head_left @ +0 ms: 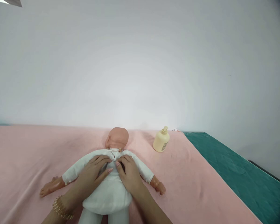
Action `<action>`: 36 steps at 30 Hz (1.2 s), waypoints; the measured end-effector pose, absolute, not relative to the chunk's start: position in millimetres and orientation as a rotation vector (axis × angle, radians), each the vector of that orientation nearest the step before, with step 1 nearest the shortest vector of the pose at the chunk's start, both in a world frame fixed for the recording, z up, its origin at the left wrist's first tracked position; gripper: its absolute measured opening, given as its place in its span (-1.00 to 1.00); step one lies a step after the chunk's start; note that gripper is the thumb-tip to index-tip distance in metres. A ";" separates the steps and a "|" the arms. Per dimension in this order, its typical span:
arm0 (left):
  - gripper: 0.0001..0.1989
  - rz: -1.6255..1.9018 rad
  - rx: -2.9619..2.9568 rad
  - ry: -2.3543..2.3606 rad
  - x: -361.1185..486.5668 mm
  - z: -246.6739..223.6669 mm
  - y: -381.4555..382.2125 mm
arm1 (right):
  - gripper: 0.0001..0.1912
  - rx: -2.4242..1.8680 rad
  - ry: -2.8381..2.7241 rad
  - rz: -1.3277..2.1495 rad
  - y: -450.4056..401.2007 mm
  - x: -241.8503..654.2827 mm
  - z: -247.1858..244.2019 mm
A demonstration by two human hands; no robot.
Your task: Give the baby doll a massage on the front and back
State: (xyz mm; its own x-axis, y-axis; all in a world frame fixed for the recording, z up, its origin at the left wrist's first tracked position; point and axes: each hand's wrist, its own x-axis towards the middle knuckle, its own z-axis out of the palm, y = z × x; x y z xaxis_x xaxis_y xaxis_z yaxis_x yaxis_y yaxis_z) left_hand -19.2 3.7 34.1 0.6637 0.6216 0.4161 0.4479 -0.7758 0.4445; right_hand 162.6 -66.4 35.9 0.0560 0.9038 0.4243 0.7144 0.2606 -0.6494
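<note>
A baby doll [110,193] with a white cloth body and plastic head and hands lies stretched out on a pink blanket, apparently on its front. Its smooth head [118,137] points to the wall, and both its arms are spread sideways. Across the left part of its upper back rests my left hand [93,171], fingers laid out and thumb apart. My right hand [128,174] lies opposite, fingers bent slightly over the cloth, thumb apart. The fingertips of both hands nearly meet below the neck, where a dark thread [113,154] shows. Neither hand visibly holds anything.
A pale yellow pump bottle [161,141] stands upright on the pink blanket [189,186], right of the doll's head. Beyond the blanket's right edge runs a green surface [238,168]. A plain pale wall [140,62] rises behind. Some folds crease the blanket at left.
</note>
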 end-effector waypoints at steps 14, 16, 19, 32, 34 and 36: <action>-0.56 0.904 2.548 0.893 -19.1 12.6 5.0 | -0.78 -1.441 -1.642 0.251 -66.5 161.1 27.7; -0.57 0.882 2.547 0.892 -19.0 10.7 6.7 | -0.78 -1.464 -1.653 0.273 -65.3 161.6 27.8; -0.58 0.864 2.538 0.901 -18.0 11.4 6.8 | -0.79 -1.484 -1.658 0.288 -64.5 161.7 27.8; -0.54 0.941 2.547 0.900 -15.6 9.2 4.9 | -0.68 -1.494 -1.705 0.252 -65.1 161.1 28.3; -0.54 0.934 2.559 0.900 -15.8 8.3 6.3 | -0.68 -1.506 -1.717 0.260 -64.6 161.1 28.6; -0.55 0.929 2.565 0.901 -15.7 8.5 6.7 | -0.69 -1.509 -1.716 0.264 -64.3 161.1 28.9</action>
